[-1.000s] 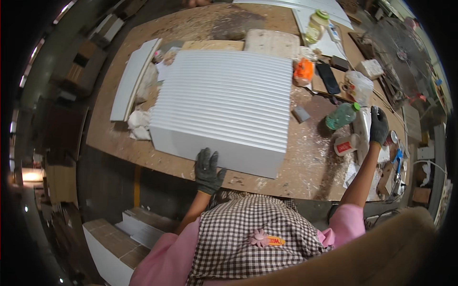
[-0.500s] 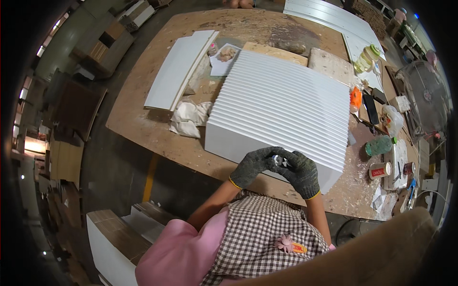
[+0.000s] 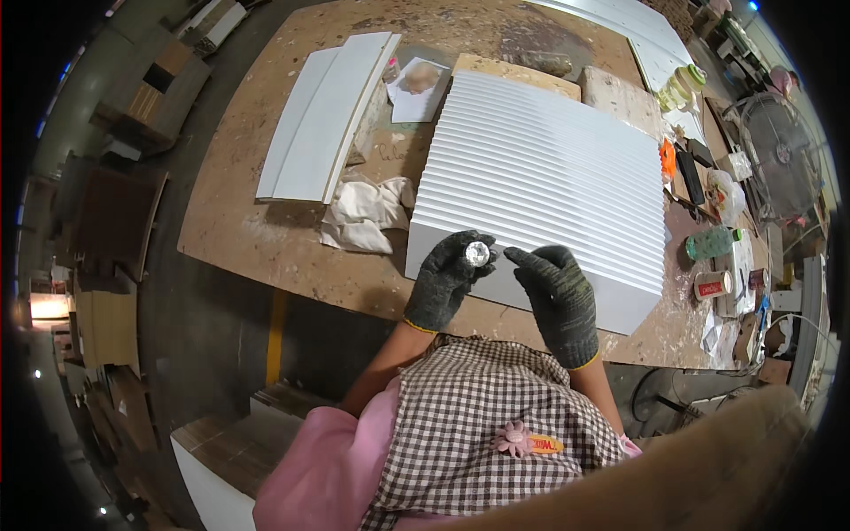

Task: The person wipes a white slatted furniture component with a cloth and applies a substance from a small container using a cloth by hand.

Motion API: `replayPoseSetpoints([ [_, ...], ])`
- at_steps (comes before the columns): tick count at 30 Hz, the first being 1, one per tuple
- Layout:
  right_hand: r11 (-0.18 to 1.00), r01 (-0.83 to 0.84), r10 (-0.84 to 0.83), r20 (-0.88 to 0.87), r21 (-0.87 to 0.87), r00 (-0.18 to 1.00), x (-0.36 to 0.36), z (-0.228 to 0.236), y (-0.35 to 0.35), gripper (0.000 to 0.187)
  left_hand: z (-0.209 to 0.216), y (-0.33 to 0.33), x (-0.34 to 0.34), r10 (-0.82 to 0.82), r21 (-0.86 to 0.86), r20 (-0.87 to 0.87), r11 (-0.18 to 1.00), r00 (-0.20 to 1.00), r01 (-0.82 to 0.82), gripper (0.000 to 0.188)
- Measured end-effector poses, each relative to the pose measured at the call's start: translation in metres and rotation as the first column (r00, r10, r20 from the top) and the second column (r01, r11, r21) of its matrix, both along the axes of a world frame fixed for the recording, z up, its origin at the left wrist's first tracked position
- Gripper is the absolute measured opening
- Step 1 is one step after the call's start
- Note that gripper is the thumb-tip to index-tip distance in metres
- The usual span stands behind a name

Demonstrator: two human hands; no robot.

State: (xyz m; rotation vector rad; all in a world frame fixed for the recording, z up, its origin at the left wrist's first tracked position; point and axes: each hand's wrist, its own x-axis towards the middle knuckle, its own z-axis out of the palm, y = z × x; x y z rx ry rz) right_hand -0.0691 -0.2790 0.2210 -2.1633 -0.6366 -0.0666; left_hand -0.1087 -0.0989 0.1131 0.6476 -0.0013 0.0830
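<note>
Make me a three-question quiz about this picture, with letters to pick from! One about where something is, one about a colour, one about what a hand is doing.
1. Where does the crumpled white rag lie?
A. left of the ribbed white panel
B. on top of the panel
C. on the floor

2. What colour are the gloves?
A. yellow
B. dark grey
C. white

3. What is the left hand doing?
A. lying flat
B. holding a small clear knob
C. holding the rag

Answers:
1 A, the rag lies on the workbench beside the panel's left edge.
2 B, both gloves are dark grey.
3 B, its fingers pinch the knob, and the right hand is open beside it.
</note>
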Motion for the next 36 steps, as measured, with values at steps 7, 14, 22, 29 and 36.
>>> replayPoseSetpoints([
  [7, 0.962, -0.102, 0.158, 0.210, -0.253, 0.965, 0.017, -0.005, 0.016, 0.037, 0.006, 0.009, 0.006, 0.176, 0.290, -0.128, 0.948, 0.976, -0.133, 0.039],
  [14, 0.948, -0.187, 0.240, 0.192, -0.256, 0.952, 0.046, -0.012, 0.016, 0.041, -0.001, 0.015, 0.026, 0.198, 0.452, -0.141, 0.885, 0.970, -0.115, 0.036],
  [22, 0.961, -0.161, 0.216, 0.244, -0.225, 0.946, 0.055, -0.020, 0.010, 0.042, 0.003, 0.002, 0.037, 0.198, 0.410, -0.187, 0.906, 0.962, -0.107, 0.038],
  [29, 0.965, -0.154, 0.205, 0.246, -0.213, 0.947, 0.054, -0.022, 0.011, 0.042, -0.005, 0.003, 0.035, 0.193, 0.413, -0.150, 0.903, 0.970, -0.116, 0.035],
  [36, 0.952, -0.195, 0.244, 0.201, -0.235, 0.949, 0.051, -0.017, 0.007, 0.041, -0.004, -0.001, 0.033, 0.213, 0.402, -0.200, 0.908, 0.956, -0.118, 0.036],
])
